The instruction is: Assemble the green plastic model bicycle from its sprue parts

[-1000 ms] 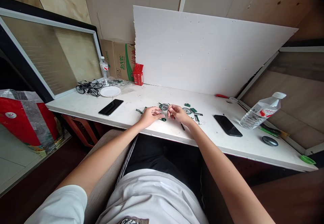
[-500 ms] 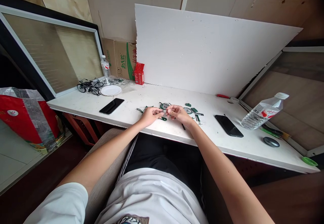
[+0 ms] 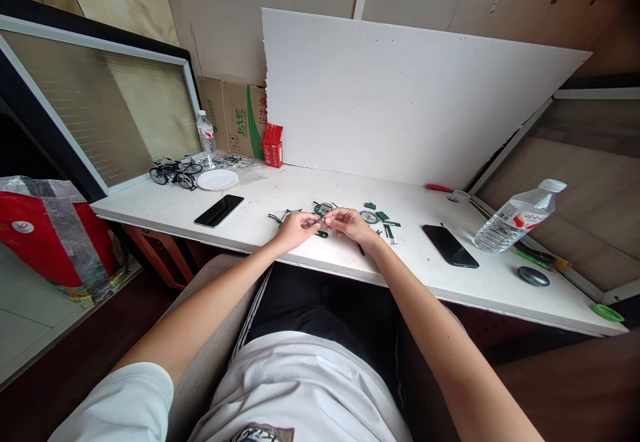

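The long, flat, white table (image 3: 295,181) is a steady place to rest both wrists, so the 2 hands do not shake. The bare left hand (image 3: 295,230) and the bare right hand (image 3: 354,223) meet over it, each with thumb and fingers pressed together in a pinch. The thin, bent, green rods (image 3: 277,218) lie just beside the left hand, and the round, dark wheel with spokes (image 3: 327,208) sits just past the fingertips, so it helps to keep knuckles off them. The round, grey wheel with spokes (image 3: 369,217) lies near the right hand. The tiny, shiny piece (image 3: 321,220) is between both hands' fingertips, too small to tell its shape: hold it softly, because hard squeezing could make it slip or bend.
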The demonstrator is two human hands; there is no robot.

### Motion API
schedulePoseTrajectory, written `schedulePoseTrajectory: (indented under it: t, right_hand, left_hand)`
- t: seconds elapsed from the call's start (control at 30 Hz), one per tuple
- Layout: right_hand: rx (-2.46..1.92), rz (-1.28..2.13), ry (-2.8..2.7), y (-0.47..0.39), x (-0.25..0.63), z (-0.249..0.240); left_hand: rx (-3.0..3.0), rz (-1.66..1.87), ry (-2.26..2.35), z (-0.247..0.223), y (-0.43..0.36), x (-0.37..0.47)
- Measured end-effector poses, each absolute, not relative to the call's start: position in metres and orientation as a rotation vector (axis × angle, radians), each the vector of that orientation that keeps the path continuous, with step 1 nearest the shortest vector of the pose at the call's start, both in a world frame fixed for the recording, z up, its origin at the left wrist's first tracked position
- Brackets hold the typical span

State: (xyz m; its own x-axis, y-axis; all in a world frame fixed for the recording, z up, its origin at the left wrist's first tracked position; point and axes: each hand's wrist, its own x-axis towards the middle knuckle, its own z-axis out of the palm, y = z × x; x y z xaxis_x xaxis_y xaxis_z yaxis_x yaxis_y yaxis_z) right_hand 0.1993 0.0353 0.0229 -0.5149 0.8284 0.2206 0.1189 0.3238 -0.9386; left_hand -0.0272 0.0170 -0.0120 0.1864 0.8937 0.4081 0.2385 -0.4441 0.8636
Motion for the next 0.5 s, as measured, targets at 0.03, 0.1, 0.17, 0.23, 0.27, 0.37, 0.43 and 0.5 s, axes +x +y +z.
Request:
schedulePoseTrajectory:
  t: [0.03, 0.1, 0.17, 0.23, 0.27, 0.37, 0.43, 0.5]
  right_hand:
    - [-0.841, 1.218, -1.874, 0.0355, 0.1994, 0.0222]
    - [-0.848, 1.191, -1.891, 0.0362, 0.1996, 0.0210]
    - [-0.864, 1.173, -1.893, 0.0374, 0.1996, 0.0198]
    - [-0.879, 1.166, -1.887, 0.0389, 0.1996, 0.0185]
    - [-0.883, 1.165, -1.884, 0.0396, 0.1996, 0.0178]
    - [-0.879, 1.165, -1.878, 0.0415, 0.1999, 0.0158]
    - [-0.876, 1.164, -1.872, 0.0422, 0.2000, 0.0147]
    - [-0.884, 1.162, -1.864, 0.0425, 0.2000, 0.0140]
  left_hand:
    - [1.812, 1.279, 1.061, -0.0127, 0.0175, -0.0271]
    - [1.810, 1.270, 1.051, -0.0141, 0.0186, -0.0270]
    - [1.809, 1.261, 1.045, -0.0155, 0.0197, -0.0270]
    - [1.814, 1.250, 1.041, -0.0161, 0.0201, -0.0271]
    - [1.819, 1.246, 1.039, -0.0160, 0.0200, -0.0271]
    - [1.838, 1.236, 1.036, -0.0146, 0.0186, -0.0271]
    - [1.845, 1.240, 1.039, -0.0135, 0.0175, -0.0269]
    - [1.840, 1.244, 1.038, -0.0131, 0.0170, -0.0268]
